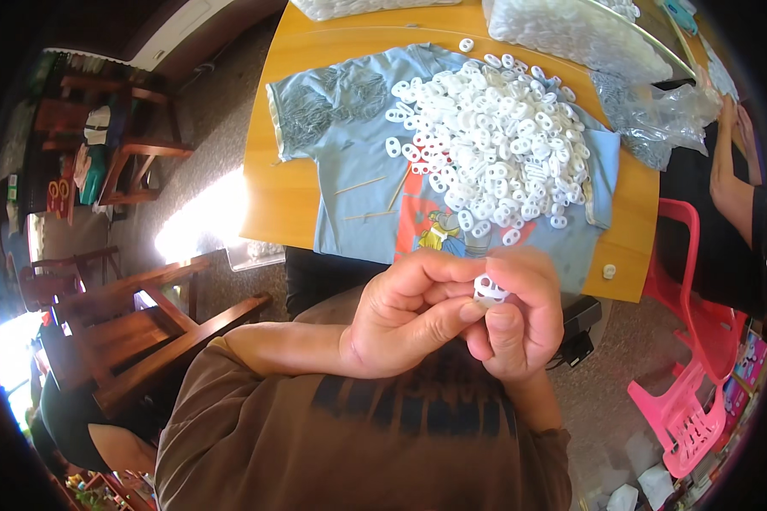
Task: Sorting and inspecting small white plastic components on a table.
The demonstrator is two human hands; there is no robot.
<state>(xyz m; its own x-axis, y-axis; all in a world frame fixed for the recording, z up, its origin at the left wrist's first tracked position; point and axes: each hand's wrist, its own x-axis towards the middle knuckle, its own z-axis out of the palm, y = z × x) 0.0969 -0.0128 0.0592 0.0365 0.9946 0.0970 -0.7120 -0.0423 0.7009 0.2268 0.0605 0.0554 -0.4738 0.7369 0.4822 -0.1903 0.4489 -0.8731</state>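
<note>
Close in front of my chest, my left hand (415,308) and my right hand (522,307) meet around a small white plastic piece with holes (490,290). Thumbs and fingertips of both hands pinch it from either side. Beyond them, a large heap of similar white two-holed pieces (502,136) lies on a light blue T-shirt (349,183) spread over the table. Several thin wooden sticks (359,186) rest on the shirt left of the heap. A pile of small grey strands (336,106) covers the shirt's far left part.
The wooden table (281,192) carries clear bags of white pieces (571,34) at its far side. One loose piece (609,271) sits near the right corner. A pink plastic chair (690,289) stands to the right, wooden chairs (136,332) to the left. Another person's arm (728,170) shows at far right.
</note>
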